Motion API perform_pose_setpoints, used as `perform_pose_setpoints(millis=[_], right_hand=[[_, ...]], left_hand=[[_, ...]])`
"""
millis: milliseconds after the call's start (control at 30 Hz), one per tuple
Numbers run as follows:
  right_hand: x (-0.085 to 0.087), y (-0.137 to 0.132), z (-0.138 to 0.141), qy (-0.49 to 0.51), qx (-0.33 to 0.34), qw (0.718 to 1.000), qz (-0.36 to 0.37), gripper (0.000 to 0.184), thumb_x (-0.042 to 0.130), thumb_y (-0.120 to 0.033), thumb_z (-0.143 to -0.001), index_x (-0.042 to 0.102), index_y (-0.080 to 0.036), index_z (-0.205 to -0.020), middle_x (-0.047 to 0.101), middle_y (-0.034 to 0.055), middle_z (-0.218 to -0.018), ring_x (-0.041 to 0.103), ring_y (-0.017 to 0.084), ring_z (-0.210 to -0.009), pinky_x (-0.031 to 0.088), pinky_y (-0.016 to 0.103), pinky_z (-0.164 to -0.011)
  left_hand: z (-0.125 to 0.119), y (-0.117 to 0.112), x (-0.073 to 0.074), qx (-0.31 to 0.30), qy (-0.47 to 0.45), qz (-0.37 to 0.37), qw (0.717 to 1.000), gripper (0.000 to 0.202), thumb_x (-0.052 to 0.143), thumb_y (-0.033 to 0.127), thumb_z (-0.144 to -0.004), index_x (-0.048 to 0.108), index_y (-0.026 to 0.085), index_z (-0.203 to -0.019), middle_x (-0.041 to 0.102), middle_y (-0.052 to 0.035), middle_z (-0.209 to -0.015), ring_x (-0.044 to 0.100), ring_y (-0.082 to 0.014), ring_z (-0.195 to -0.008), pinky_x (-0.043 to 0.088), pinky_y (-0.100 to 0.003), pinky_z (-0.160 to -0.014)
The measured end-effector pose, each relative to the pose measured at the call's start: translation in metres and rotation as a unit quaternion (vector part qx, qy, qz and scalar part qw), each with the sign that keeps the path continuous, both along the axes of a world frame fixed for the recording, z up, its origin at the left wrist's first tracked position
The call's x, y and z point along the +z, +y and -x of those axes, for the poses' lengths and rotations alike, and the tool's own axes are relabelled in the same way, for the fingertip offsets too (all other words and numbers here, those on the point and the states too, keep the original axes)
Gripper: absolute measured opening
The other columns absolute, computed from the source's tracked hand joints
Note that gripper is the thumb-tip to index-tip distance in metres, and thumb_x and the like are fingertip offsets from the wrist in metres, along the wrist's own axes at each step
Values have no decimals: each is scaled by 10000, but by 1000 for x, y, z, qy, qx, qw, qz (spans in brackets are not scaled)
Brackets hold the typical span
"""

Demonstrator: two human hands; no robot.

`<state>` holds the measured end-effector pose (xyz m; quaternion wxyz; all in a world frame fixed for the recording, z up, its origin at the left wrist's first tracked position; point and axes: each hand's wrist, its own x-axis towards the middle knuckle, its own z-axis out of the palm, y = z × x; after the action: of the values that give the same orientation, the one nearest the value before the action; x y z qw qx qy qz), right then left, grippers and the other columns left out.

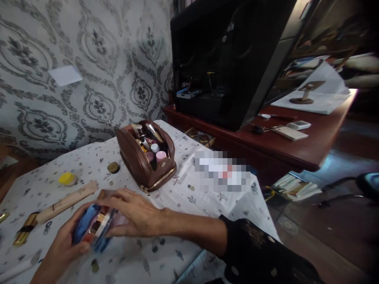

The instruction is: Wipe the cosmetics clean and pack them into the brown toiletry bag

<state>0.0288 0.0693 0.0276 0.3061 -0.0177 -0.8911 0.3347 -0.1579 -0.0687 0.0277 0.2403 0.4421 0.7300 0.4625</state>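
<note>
Both my hands are on a blue-edged makeup palette (94,228) with small coloured pans, low at the left over the white patterned tablecloth (183,185). My left hand (63,246) grips its left side from below. My right hand (133,215) lies over its right side, fingers curled on it. Behind them stands an open brown cosmetic bag (139,161) filled with several tubes and bottles.
A long beige tube (66,201), gold lipstick cases (25,232), a yellow lid (67,178) and a small round gold jar (113,167) lie on the cloth. A dark red cabinet (296,152) with a black television (231,59) stands at the right. A patterned wall is behind.
</note>
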Motion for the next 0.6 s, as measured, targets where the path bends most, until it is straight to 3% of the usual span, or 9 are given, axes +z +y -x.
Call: perform_pose_setpoints(millis=[67,133,200,267,333,367,433,500,600], right_hand=[[5,4,-13,40,26,999,0,419,656,-347,-897,551,-181,-1267,611,110,-1287,558,192,-1225,449,307,-1043],[9,8,-31,84,62,994,6,289,592,-323,-942,598,-155,-1177,642,125,-1231,583,194,-1190,461,313,-1024],[12,13,-51,96,79,992,26,270,563,-339,-957,614,-162,-1154,679,116,-1131,620,198,-1113,494,324,-969],[12,19,-71,89,78,992,49,277,555,-354,-960,617,-178,-1166,693,106,-1076,645,198,-1013,521,340,-905],[9,26,-90,84,62,991,77,301,586,-358,-943,620,-195,-1194,700,96,-1028,649,200,-943,534,349,-852],[6,29,-99,87,56,990,92,322,605,-347,-933,613,-208,-1223,701,92,-1025,649,198,-924,537,347,-835],[0,37,-114,91,44,987,122,399,639,-314,-915,575,-258,-1304,700,83,-1053,650,192,-924,542,334,-819],[-5,43,-126,86,26,984,153,461,655,-305,-906,537,-317,-1352,703,71,-1071,659,189,-940,549,323,-820],[-8,50,-133,74,4,981,181,419,620,-351,-926,546,-341,-1338,725,69,-1039,683,190,-911,571,306,-796]], left_hand=[[5,2,0,-46,-6,2,999,932,794,759,-393,670,257,-1168,719,-86,-1113,601,-445,-1138,509,-534,-989],[1,8,5,-101,-16,1,995,855,815,725,-391,711,250,-1094,729,-87,-1048,639,-425,-1064,535,-510,-944],[-13,18,15,-141,-41,6,989,759,742,773,-489,731,247,-1036,728,-86,-986,676,-378,-944,571,-472,-846],[-32,30,30,-136,-32,3,990,701,607,811,-647,724,240,-1036,720,-80,-933,685,-315,-827,580,-406,-735],[-51,44,47,-79,66,-20,994,513,499,666,-852,718,246,-1048,716,-65,-913,674,-270,-821,562,-351,-712],[-60,51,56,-73,140,-29,987,401,519,561,-890,717,264,-1070,715,-51,-904,670,-252,-826,556,-333,-721],[-73,69,71,-119,275,-47,953,337,538,418,-905,696,301,-1178,713,-37,-887,667,-229,-796,553,-320,-723],[-81,91,83,-187,376,-58,905,415,490,330,-918,626,322,-1311,696,-29,-802,648,-208,-691,538,-303,-627],[-83,122,93,-229,502,-61,832,533,415,224,-909,514,330,-1422,652,-15,-702,597,-186,-574,471,-274,-492]])
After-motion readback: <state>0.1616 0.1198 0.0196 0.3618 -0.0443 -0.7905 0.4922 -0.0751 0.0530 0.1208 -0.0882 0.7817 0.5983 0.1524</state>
